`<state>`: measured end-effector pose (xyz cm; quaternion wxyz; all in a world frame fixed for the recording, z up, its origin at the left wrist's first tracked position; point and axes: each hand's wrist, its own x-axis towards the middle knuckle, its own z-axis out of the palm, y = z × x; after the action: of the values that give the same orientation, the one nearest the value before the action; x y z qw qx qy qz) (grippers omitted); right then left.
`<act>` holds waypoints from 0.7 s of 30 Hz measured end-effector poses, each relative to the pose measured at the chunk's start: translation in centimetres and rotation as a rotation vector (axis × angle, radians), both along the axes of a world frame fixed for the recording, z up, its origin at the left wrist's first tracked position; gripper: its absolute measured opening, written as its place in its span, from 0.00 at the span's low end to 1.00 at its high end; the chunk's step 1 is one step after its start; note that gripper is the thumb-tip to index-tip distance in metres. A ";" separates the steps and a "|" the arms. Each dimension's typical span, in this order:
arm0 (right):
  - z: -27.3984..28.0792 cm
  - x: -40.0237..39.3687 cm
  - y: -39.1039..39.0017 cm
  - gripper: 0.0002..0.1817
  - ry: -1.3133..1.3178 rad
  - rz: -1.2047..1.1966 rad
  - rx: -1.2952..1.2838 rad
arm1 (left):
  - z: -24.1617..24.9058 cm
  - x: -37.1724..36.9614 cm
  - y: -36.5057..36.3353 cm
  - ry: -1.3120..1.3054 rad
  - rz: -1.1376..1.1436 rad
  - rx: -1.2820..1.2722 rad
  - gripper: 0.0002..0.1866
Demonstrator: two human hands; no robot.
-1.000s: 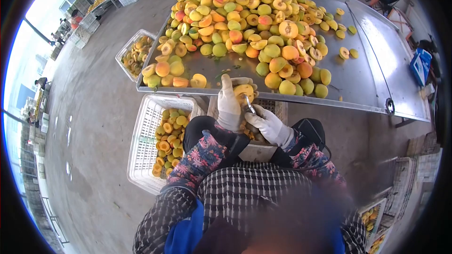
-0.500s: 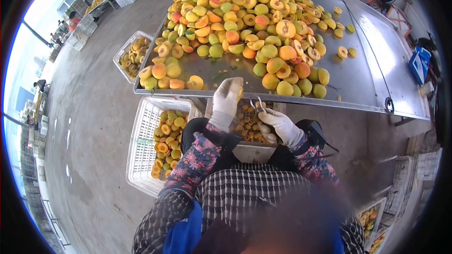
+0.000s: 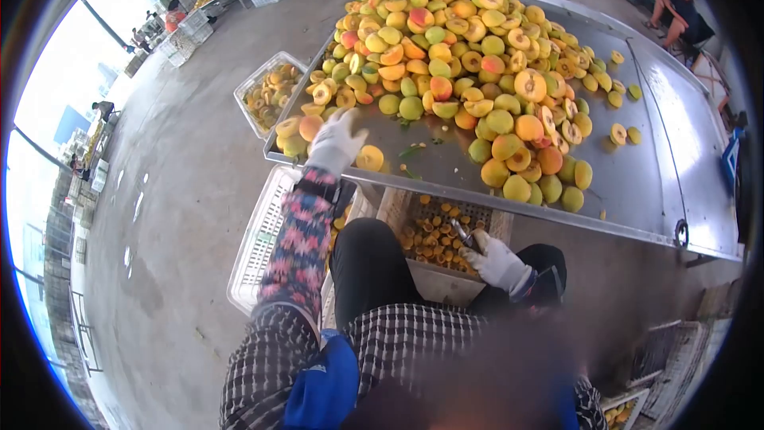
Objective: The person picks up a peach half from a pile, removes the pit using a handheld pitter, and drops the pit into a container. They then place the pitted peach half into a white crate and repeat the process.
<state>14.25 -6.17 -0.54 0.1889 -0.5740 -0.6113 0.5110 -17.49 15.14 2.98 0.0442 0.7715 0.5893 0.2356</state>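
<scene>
My left hand [image 3: 338, 141], in a white glove, reaches over the near left corner of the metal table [image 3: 446, 185]. Its fingers are apart among a few peaches [image 3: 292, 143], and a halved peach [image 3: 369, 158] lies just right of it. Low in front of my knees, my gloved right hand [image 3: 500, 263] is closed round a metal pitting tool [image 3: 461, 232], whose tip points up and left. Beneath that tool stands a crate [image 3: 390, 205] holding many small orange-brown pits [image 3: 430, 237]. Farther up the table rises a big heap of whole and halved peaches [image 3: 446, 48].
A white basket [image 3: 263, 231] stands left of my knees, partly hidden by my left arm. Another crate of peaches [image 3: 270, 94] sits beyond the table's left edge. Someone sits across the table, and another person [image 3: 676, 12] at the far right. Stacked crates [image 3: 668, 366] stand lower right.
My left hand has moved left and forward from the table's front edge to the corner peaches. My right hand with the tool has lowered over the pit crate. The view has shifted.
</scene>
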 end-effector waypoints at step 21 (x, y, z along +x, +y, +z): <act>-1.5 -0.8 0.9 0.19 0.003 0.121 0.111 | -2.5 10.1 5.9 0.226 -0.454 -0.636 0.41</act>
<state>13.47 -5.30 -2.04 0.1903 -0.5239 -0.6721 0.4874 -7.35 21.03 0.52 0.2664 0.8509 0.4487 -0.0604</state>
